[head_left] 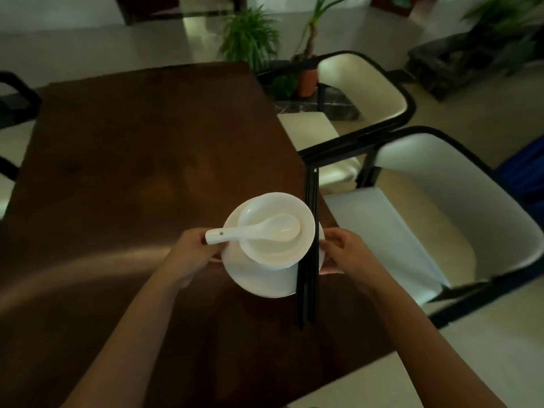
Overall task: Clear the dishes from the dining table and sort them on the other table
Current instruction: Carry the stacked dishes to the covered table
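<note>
A white plate (259, 282) carries a white bowl (303, 228) with a smaller white bowl nested in it. A white ceramic spoon (253, 229) lies in the top bowl, handle pointing left. Black chopsticks (309, 254) rest across the plate's right side, running near to far. My left hand (191, 254) grips the plate's left rim. My right hand (344, 251) grips its right rim beside the chopsticks. The stack is over the dark wooden dining table (132, 172), near its right edge; whether it rests on the table I cannot tell.
Two white chairs with black frames (412, 219) (365, 83) stand along the table's right side. Potted plants (253, 36) stand beyond the far right corner. Another chair's dark frame (14, 95) shows at the left edge. Pale floor surrounds the table.
</note>
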